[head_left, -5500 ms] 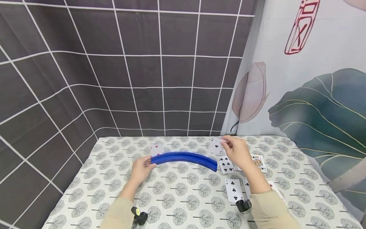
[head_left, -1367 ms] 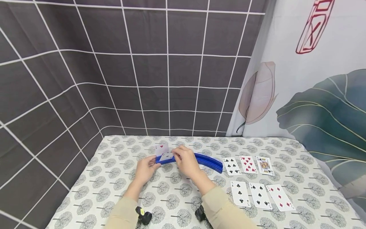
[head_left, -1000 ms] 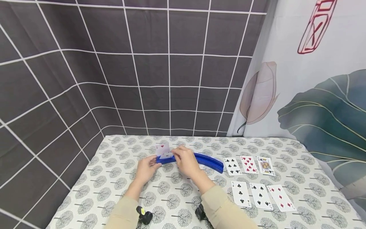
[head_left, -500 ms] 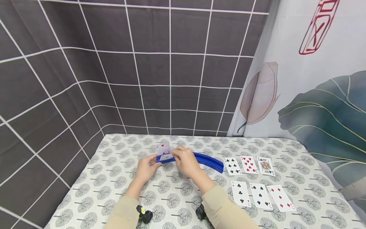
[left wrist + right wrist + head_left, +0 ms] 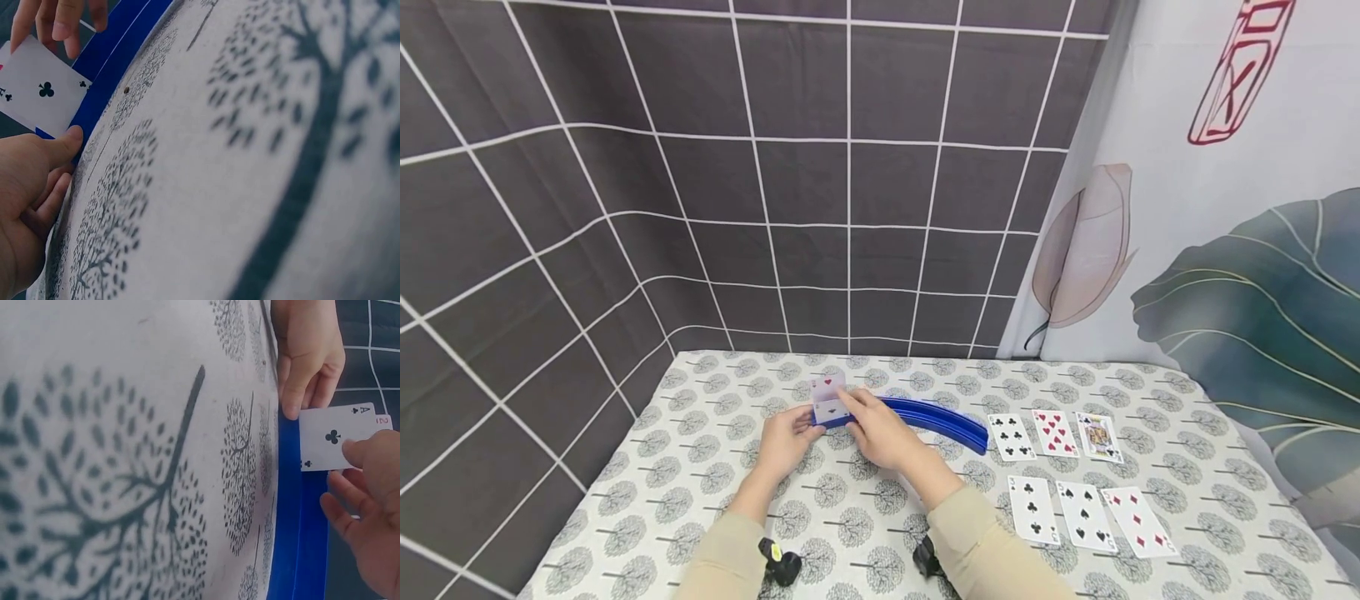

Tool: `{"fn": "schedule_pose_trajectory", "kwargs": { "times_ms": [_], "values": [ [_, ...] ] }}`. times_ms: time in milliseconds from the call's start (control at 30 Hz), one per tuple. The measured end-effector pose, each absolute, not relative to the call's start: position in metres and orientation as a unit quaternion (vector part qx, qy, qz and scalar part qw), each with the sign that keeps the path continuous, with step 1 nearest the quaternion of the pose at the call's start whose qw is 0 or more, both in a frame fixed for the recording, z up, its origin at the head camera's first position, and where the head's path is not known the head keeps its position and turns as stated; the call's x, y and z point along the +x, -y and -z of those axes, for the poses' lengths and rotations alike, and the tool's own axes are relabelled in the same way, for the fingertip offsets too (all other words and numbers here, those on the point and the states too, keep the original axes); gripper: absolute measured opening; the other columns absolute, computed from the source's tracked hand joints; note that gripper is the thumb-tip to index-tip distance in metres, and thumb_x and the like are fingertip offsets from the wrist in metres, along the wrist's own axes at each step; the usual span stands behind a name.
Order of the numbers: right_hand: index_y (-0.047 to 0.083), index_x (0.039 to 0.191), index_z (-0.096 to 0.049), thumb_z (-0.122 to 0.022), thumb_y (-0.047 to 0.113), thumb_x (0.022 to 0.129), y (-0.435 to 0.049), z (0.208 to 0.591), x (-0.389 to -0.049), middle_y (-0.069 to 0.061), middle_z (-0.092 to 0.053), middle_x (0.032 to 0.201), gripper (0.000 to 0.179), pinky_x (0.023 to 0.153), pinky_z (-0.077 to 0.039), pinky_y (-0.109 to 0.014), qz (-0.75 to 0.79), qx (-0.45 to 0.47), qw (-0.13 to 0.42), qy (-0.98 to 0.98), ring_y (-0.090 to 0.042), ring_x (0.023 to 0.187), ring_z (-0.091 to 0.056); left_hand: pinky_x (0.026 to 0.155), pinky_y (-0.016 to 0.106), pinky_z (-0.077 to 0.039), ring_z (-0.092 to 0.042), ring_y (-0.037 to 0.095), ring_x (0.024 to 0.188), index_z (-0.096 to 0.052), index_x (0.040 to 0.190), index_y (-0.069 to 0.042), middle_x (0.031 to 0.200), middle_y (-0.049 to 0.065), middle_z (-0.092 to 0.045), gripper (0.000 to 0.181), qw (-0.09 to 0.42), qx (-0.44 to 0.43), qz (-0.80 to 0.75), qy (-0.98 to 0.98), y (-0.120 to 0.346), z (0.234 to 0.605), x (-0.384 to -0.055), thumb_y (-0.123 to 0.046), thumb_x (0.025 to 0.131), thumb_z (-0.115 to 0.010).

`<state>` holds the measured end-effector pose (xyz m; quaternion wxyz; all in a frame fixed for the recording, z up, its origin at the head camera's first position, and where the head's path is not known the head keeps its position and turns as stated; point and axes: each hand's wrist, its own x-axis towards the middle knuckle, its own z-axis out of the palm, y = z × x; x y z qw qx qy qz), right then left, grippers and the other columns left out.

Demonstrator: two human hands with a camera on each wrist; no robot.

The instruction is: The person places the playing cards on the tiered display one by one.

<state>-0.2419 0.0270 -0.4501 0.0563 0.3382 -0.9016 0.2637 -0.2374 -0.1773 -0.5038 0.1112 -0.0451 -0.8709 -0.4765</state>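
A curved blue playing card holder (image 5: 940, 422) lies on the table, and my left hand (image 5: 784, 437) grips its left end between thumb and fingers. An ace of clubs (image 5: 322, 428) stands in the holder close to that hand. Behind it, higher up, shows a two of hearts (image 5: 829, 382), its lower part hidden. My right hand (image 5: 880, 429) reaches over the holder from the right, with one fingertip on the face of the ace. In the right wrist view its other fingers hang relaxed in front of the blue holder.
Right of the holder lie two rows of face-up cards, among them a six of clubs (image 5: 1011, 437), a three of clubs (image 5: 1033, 510) and a five of diamonds (image 5: 1141, 522). A tree-print cloth (image 5: 700, 533) covers the table. A dark checked curtain (image 5: 797, 275) hangs behind.
My right hand has carried the ace of clubs left from the card area to the holder. In the last half second its fingers shift onto the card's face, and the card stands more upright.
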Motion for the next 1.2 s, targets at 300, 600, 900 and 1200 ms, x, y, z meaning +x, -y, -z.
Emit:
{"fn": "schedule_pose_trajectory", "kwargs": {
  "times_ms": [300, 600, 900, 1200],
  "values": [
    [0.017, 0.154, -0.043, -0.064, 0.013, 0.099, -0.04, 0.451, -0.233, -0.01, -0.055, 0.143, 0.058, 0.11, -0.048, -0.05, -0.292, 0.316, 0.102, 0.897, -0.033, 0.126, -0.058, 0.092, 0.039, -0.061, -0.071, 0.037, 0.104, -0.063, 0.127, 0.009, 0.113, 0.026, -0.071, 0.048, 0.107, -0.042, 0.472, 0.874, 0.178, 0.505, -0.239, -0.007, 0.085, -0.08],
    [0.008, 0.138, -0.059, -0.065, 0.011, 0.099, -0.061, 0.443, -0.227, -0.008, -0.067, 0.124, 0.04, 0.102, -0.055, -0.044, -0.297, 0.323, 0.139, 0.888, -0.028, 0.114, -0.065, 0.094, 0.041, -0.06, -0.07, 0.039, 0.106, -0.061, 0.128, 0.011, 0.115, 0.028, -0.07, 0.049, 0.095, -0.037, 0.47, 0.876, 0.176, 0.498, -0.236, -0.006, 0.086, -0.079],
    [0.002, 0.13, -0.064, -0.065, 0.009, 0.098, -0.089, 0.433, -0.226, -0.014, -0.068, 0.126, 0.033, 0.106, -0.053, -0.046, -0.313, 0.306, 0.135, 0.889, -0.031, 0.116, -0.065, 0.094, 0.041, -0.059, -0.07, 0.038, 0.108, -0.061, 0.129, 0.01, 0.117, 0.028, -0.069, 0.051, 0.098, -0.037, 0.468, 0.877, 0.179, 0.502, -0.241, -0.008, 0.086, -0.08],
    [-0.001, 0.124, -0.066, -0.067, 0.004, 0.096, -0.121, 0.43, -0.229, -0.012, -0.072, 0.109, 0.029, 0.093, -0.059, -0.044, -0.331, 0.283, 0.167, 0.885, -0.027, 0.099, -0.069, 0.096, 0.042, -0.058, -0.069, 0.039, 0.11, -0.06, 0.131, 0.009, 0.119, 0.027, -0.068, 0.051, 0.082, -0.032, 0.464, 0.881, 0.178, 0.501, -0.239, -0.009, 0.087, -0.079]
  ]
}}
